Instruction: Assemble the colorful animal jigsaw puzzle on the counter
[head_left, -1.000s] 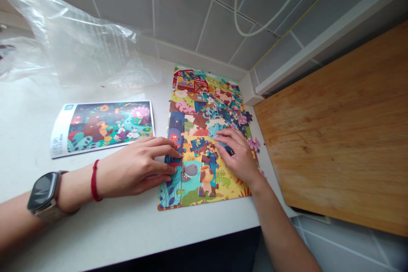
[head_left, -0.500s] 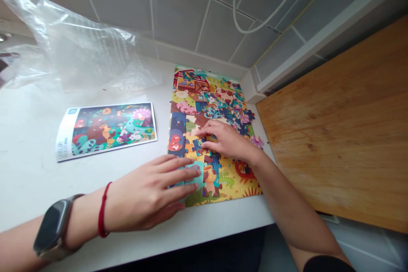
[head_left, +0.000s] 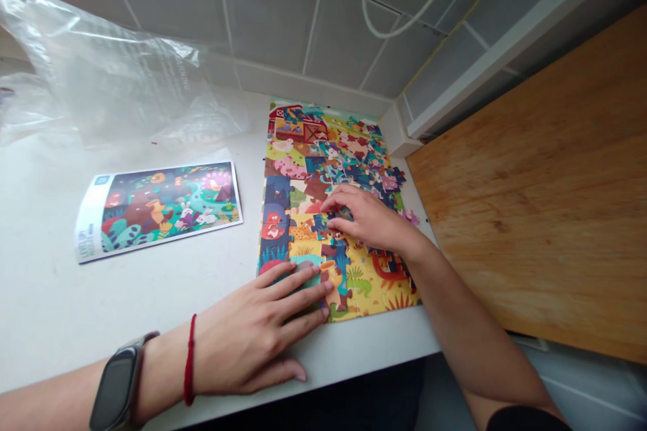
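A colourful puzzle board (head_left: 371,300) with barn animals and a yellow savanna lies on the white counter, strewn with loose pieces. My left hand (head_left: 273,330) rests flat on its lower left corner, fingers spread, holding nothing. Over the middle, my right hand (head_left: 377,219) bends its thumb and index finger around a small dark teal puzzle piece (head_left: 322,223); the fingers partly hide it. Just below are joined pieces showing a bear with a honey pot (head_left: 332,276). Several loose pieces (head_left: 336,155) are heaped across the upper half.
Left of the board lies a picture leaflet (head_left: 169,209) of a dark forest scene. Behind it is a crumpled clear plastic bag (head_left: 116,91). A wooden board (head_left: 530,195) stands at the right, a tiled wall (head_left: 273,20) at the back. A white cable (head_left: 364,7) hangs above.
My left hand has slid right and down, settling flatter on the board's lower edge. My right hand has shifted slightly, its thumb and index finger staying by the teal piece. The view has moved a little.
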Demonstrator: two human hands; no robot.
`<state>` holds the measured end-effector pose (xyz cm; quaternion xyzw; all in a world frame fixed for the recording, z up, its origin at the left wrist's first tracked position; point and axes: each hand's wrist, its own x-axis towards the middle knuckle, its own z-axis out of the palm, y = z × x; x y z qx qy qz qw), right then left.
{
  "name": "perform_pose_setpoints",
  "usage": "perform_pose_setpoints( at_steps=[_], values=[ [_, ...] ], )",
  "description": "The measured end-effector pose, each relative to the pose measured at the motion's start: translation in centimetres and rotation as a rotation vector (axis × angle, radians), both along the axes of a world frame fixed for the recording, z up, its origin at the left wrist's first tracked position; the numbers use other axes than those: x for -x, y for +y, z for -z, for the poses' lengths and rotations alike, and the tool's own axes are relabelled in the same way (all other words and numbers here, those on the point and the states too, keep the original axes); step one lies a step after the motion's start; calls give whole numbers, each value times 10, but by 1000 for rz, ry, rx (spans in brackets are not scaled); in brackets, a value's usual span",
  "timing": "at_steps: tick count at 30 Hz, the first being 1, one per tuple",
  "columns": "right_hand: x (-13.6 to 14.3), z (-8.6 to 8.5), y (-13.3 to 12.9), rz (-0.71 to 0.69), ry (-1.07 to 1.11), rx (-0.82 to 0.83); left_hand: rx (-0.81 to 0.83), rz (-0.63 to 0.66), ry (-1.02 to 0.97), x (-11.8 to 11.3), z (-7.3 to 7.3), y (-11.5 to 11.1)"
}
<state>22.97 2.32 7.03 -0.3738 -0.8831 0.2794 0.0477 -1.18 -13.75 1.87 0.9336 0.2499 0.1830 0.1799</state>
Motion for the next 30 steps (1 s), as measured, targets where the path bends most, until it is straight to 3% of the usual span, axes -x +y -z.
perform_pose_setpoints(
  at_steps=[5,11,16,22,30],
  values=[
    [-3,-3,-8,20,-2,-45,-12,-18,6,-1,2,-1],
    [-3,-1,-23,167,-146,-76,-27,-16,27,0,2,-1],
    [-6,2,-22,228,-125,-13,-47,-6,49,0,1,0],
    [-8,-1,-15,192,-47,48,-64,1,69,1,0,2],
    [-13,1,-7,265,143,309,-79,7,79,1,-2,3]
  ],
)
